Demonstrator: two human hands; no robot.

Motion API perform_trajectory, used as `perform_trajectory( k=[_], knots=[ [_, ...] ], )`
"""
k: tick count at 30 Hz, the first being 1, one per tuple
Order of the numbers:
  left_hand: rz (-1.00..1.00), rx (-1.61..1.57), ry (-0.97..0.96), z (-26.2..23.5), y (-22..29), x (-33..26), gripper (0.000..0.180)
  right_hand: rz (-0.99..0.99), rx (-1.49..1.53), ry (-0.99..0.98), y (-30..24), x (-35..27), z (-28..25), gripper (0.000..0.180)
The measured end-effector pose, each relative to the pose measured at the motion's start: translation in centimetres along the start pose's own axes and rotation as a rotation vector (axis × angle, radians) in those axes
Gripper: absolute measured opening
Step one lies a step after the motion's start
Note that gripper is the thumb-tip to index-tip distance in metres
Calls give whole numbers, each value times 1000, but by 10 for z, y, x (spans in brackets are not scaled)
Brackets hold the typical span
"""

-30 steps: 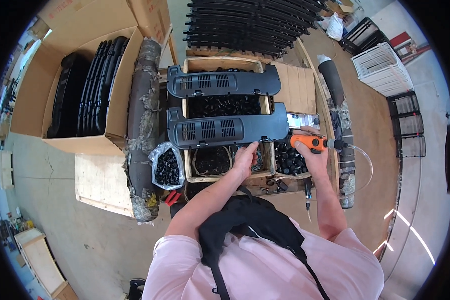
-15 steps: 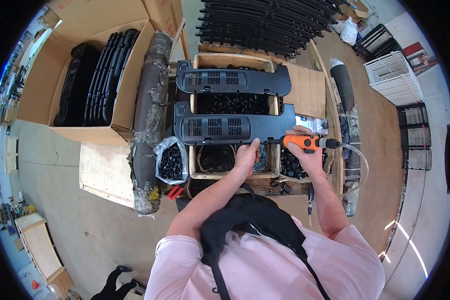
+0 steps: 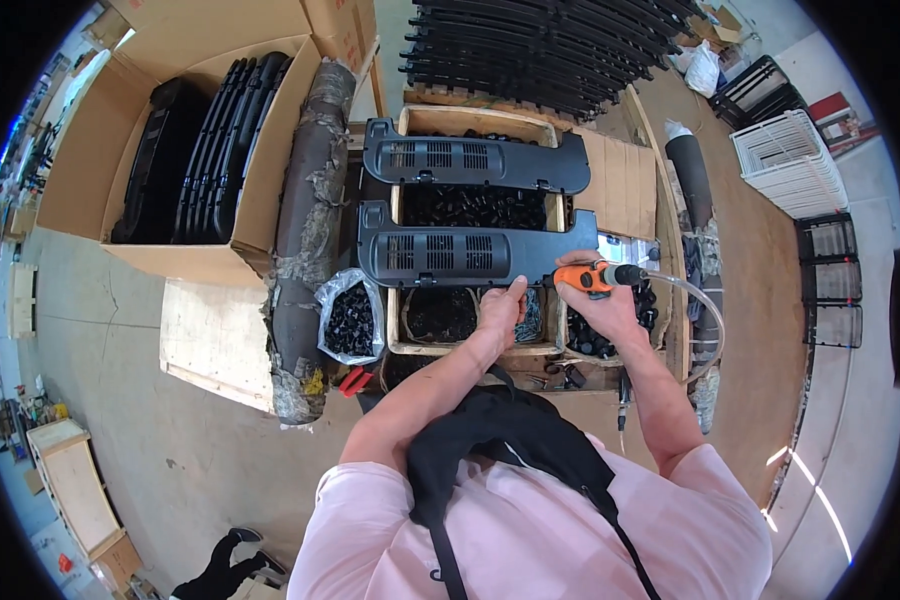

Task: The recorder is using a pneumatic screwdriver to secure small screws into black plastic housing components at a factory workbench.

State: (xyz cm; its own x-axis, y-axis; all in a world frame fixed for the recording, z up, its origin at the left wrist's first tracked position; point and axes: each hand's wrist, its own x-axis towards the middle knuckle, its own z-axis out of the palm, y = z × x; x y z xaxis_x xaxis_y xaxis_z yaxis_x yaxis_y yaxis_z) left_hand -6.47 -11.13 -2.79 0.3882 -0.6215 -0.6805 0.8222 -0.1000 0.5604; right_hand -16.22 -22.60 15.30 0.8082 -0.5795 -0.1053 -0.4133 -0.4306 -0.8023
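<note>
Orange tool (image 3: 583, 277) in right hand (image 3: 600, 305)

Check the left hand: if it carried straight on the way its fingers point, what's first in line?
The left hand points up-frame, fingertips at the lower edge of the nearer black vented panel. That panel comes first; contact looks already made, though depth is unclear. The right hand holds the orange tool beside it.

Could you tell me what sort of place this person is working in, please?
Probably a factory assembly station: cardboard boxes of stacked black panels, wooden bins of small black parts, and an orange air tool at a vented panel.
</note>
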Motion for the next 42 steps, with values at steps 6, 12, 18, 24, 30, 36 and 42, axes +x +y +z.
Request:
perform_trajectory(
  k=[6, 12, 18, 24, 30, 36, 42],
  knots=[
    [29, 17, 9, 2, -1, -2, 38, 24, 57, -13, -1, 2, 2, 42],
    [44, 133, 46, 2, -1, -7, 45, -30, 291, 77, -27, -9, -12, 48],
    [-16, 4, -104, -42, -4, -15, 25, -62, 459, 152, -25, -19, 5, 53],
    [38, -98, -155, -53, 39, -72, 11, -27, 566, 95, -2, -24, 16, 48],
    [122, -425, -45, -88, 41, -112, 24, -37, 678, -215, -13, 0, 62, 47],
    [218, -777, 6, -117, 36, -117, 28, -118, 566, -388, -67, -11, 109, 47],
    [291, -967, -49, -121, 37, -122, 25, -312, 332, -462, -77, -5, 122, 44]
  ],
)
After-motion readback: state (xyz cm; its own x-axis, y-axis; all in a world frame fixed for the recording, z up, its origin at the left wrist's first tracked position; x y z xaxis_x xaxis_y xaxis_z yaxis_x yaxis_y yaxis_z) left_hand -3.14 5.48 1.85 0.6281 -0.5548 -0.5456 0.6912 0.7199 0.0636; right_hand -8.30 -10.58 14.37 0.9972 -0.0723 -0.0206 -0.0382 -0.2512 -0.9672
